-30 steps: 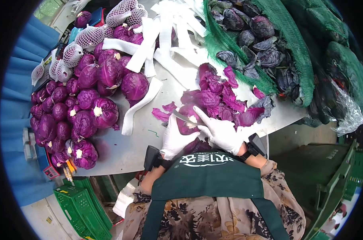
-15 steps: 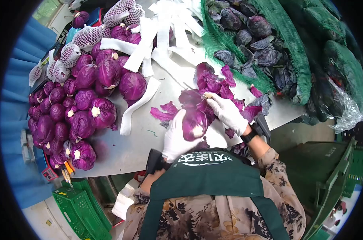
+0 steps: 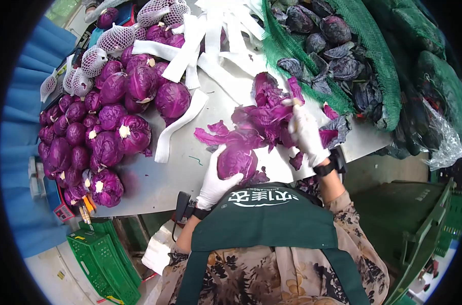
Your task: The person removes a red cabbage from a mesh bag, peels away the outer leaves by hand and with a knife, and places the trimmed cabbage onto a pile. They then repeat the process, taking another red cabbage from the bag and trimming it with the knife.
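Note:
My left hand (image 3: 214, 179), in a white glove, is wrapped around the left side of a red cabbage (image 3: 237, 163) near the table's front edge. My right hand (image 3: 307, 133), gloved too, is closed over the loose leaves to the right, apart from the cabbage. A small knife (image 3: 293, 102) with a light brown handle seems to be in its fingers; motion blurs it, and I cannot make out the blade. Peeled purple leaves (image 3: 265, 114) lie heaped between and beyond my hands.
Many red cabbages (image 3: 111, 117) are piled on the left, several in white foam nets (image 3: 114, 39). White foam net sleeves (image 3: 210, 35) lie at the back. A green mesh sack (image 3: 378, 66) holds dark, untrimmed cabbages. Green crates (image 3: 101, 264) stand below the table (image 3: 162, 193).
My right hand has moved away from the cabbage, up and to the right. My left hand has drawn the cabbage slightly left and turned it. Leaves now lie spread beyond it.

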The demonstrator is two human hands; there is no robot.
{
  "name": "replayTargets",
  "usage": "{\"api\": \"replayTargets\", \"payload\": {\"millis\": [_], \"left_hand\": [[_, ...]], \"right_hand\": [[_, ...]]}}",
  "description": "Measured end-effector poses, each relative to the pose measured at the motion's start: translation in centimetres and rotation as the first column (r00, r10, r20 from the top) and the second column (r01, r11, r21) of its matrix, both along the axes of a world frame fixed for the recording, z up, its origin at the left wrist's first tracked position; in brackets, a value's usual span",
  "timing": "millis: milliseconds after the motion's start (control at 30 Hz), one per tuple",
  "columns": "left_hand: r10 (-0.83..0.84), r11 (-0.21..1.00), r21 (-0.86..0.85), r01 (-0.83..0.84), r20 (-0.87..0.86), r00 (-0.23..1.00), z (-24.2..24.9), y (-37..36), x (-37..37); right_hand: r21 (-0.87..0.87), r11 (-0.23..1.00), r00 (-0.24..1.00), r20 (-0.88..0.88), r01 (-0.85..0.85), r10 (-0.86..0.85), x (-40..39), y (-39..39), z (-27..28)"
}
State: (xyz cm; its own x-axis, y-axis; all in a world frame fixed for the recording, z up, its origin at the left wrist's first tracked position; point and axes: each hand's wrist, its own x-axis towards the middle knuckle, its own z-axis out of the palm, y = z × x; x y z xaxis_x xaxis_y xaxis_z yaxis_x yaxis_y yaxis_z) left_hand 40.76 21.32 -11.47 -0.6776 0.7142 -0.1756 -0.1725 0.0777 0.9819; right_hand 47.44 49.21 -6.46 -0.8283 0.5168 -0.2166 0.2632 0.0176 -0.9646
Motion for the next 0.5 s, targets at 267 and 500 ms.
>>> {"api": "replayTargets", "payload": {"millis": [267,500], "left_hand": [[-0.007,0.998,-0.055,0.005,-0.034,0.999,0.6,0.2,0.4],[-0.053,0.995,-0.09,0.042,-0.112,0.992,0.7,-0.4,0.6]], "right_hand": [[0.213,0.852,0.868,0.265,-0.478,0.42,0.5,-6.1,2.2],[0.433,0.596,0.729,0.277,-0.676,0.626,-0.1,-5.2,0.5]]}}
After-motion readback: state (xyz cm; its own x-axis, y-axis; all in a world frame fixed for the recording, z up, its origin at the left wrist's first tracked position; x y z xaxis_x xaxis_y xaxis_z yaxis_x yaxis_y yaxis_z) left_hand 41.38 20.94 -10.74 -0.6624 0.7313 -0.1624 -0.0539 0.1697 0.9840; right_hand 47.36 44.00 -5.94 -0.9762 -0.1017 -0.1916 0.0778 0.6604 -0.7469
